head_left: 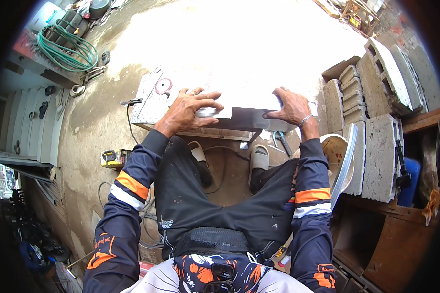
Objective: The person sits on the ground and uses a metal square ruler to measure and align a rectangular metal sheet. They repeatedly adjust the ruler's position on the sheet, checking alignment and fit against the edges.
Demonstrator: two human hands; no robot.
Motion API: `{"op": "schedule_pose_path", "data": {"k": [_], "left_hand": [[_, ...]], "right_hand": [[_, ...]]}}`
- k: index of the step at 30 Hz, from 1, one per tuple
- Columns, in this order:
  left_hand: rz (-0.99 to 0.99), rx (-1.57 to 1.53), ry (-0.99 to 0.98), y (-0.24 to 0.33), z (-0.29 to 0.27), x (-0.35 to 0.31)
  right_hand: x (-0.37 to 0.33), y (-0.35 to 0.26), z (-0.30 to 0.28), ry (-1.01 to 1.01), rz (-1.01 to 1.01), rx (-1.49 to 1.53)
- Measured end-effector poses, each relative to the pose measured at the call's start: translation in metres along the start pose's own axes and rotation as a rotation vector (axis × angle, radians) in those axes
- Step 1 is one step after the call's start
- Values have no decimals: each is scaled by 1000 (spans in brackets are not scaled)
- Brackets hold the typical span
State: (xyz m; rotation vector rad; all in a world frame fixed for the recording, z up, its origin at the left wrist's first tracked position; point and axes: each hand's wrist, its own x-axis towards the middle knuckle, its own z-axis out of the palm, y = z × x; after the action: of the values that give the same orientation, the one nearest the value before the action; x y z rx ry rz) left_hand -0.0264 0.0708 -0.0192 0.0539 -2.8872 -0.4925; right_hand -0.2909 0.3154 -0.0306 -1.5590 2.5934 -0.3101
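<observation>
My left hand [193, 111] lies palm down over the front part of a low bench [145, 100], fingers spread and thumb apart. Its fingers rest on or just above a pale, glaring flat sheet [225, 108]. At the same front edge my right hand [292, 108] has its thumb apart from its fingers, by a dark grey panel [252, 118]. Neither hand plainly grips anything; strong glare washes out the sheet's far part. Left of my left hand lie a red-and-white disc [163, 86] and a black clamp [131, 101] with a cable.
Concrete blocks [376, 151] are stacked at the right, beside a round tub [335, 151]. A teal-handled tool [281, 142] lies near my right foot. A yellow-and-black box [115, 158] stands left of my legs. A coiled green hose [66, 49] hangs at far left.
</observation>
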Motion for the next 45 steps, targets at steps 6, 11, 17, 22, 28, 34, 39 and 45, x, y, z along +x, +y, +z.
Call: {"op": "schedule_pose_path", "data": {"k": [6, 11, 17, 22, 28, 34, 39, 45], "left_hand": [[-58, -37, -63, 3, -4, -1], [-56, -30, -65, 5, -4, 0], [-10, -44, -31, 5, -7, 3], [-9, -50, -44, 11, -13, 5], [-69, -92, -98, 20, -21, 9], [-36, 7, -138, 17, -19, 7], [-37, -5, -112, 17, -22, 3], [-34, -27, -128, 23, -25, 10]], "right_hand": [[1, -4, -1, -19, 11, 6], [0, -4, -1, -27, 21, 10], [2, -1, 0, -14, 6, -14], [0, -7, -4, -54, 22, 9], [-3, -2, 1, -1, -1, 12], [-5, -1, 4, 6, -10, 38], [-3, -11, -7, -87, 45, 131], [-6, 19, 4, 380, 24, 707]]}}
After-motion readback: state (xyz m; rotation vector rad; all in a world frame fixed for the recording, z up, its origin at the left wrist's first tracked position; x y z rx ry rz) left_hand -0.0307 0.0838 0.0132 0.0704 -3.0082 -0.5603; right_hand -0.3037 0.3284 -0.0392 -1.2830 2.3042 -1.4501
